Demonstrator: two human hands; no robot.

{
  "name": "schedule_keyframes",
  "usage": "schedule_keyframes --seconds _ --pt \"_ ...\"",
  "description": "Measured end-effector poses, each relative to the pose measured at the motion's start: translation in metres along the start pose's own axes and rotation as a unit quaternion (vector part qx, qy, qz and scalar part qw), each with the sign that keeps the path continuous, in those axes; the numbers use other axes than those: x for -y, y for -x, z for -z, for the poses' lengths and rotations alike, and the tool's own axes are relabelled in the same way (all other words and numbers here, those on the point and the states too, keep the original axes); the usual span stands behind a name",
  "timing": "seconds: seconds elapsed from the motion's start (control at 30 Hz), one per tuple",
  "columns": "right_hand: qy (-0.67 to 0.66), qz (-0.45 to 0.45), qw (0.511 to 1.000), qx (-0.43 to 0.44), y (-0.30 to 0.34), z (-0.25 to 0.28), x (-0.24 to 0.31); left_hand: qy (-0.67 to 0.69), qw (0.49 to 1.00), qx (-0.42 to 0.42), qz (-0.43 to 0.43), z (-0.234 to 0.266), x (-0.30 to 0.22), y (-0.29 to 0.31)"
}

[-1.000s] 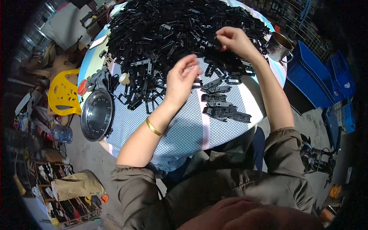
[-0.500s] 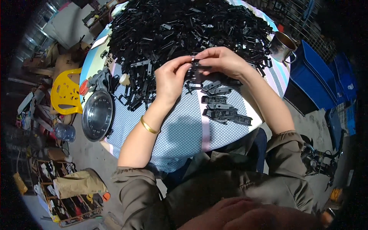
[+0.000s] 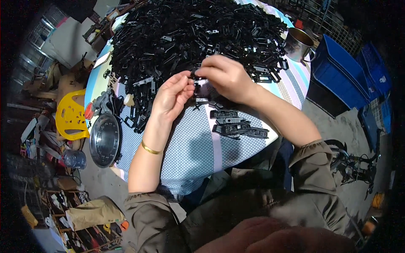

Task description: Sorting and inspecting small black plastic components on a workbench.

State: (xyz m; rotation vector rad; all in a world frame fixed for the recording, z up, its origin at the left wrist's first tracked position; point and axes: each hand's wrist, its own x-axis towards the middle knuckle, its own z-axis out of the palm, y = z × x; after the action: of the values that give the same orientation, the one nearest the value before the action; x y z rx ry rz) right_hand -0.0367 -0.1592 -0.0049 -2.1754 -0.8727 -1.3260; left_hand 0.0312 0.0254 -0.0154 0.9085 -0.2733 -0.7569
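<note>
My left hand (image 3: 172, 95) and my right hand (image 3: 225, 79) meet above the near edge of a large heap of black plastic parts (image 3: 181, 38). Fingertips of both hands pinch a small black plastic part (image 3: 194, 76) between them, mostly hidden by the fingers. A gold bangle circles my left wrist. Below my right hand, several longer black plastic pieces (image 3: 236, 127) lie in a loose stack on the dotted tablecloth (image 3: 185, 147).
At the table's left edge sits a round metal bowl (image 3: 105, 139), with grey gloves (image 3: 103, 103) beyond it. A metal mug (image 3: 298, 44) stands at the right edge. Blue crates (image 3: 341, 76) stack to the right; a yellow plastic stool (image 3: 71, 116) stands left.
My right hand has turned, its fingers now bent down toward the left fingertips. Both hands have come slightly lower and left in the view, which has itself shifted a little.
</note>
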Motion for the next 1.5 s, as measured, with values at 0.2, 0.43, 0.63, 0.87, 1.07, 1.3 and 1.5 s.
schedule_keyframes --seconds 0.2,0.43,0.63,0.87,1.07,1.3,1.5 --pt "0.061 -0.144 0.988 -0.009 0.009 -0.001 -0.027 -0.340 0.917 -0.100 -0.184 -0.017 0.003 0.002" --pt "0.036 -0.172 0.981 0.078 0.014 -0.012 -0.028 -0.713 0.581 -0.080 -0.384 -0.024 0.025 0.008" --pt "0.302 -0.210 0.924 0.103 0.000 0.030 -0.092 -0.721 0.563 -0.051 -0.401 -0.026 0.028 0.013" --pt "0.386 -0.220 0.851 0.281 0.021 0.050 -0.148 -0.697 0.588 -0.053 -0.407 -0.024 0.030 0.010" --pt "0.305 -0.203 0.922 0.128 0.004 0.054 -0.116 -0.606 0.678 -0.107 -0.401 -0.018 0.024 0.005" --pt "-0.208 -0.437 0.869 0.105 -0.023 0.002 -0.028 -0.325 0.892 -0.049 -0.311 -0.023 0.025 0.001" --pt "-0.336 -0.475 0.802 0.137 -0.011 -0.010 -0.024 -0.323 0.915 -0.080 -0.227 -0.016 0.017 -0.001"
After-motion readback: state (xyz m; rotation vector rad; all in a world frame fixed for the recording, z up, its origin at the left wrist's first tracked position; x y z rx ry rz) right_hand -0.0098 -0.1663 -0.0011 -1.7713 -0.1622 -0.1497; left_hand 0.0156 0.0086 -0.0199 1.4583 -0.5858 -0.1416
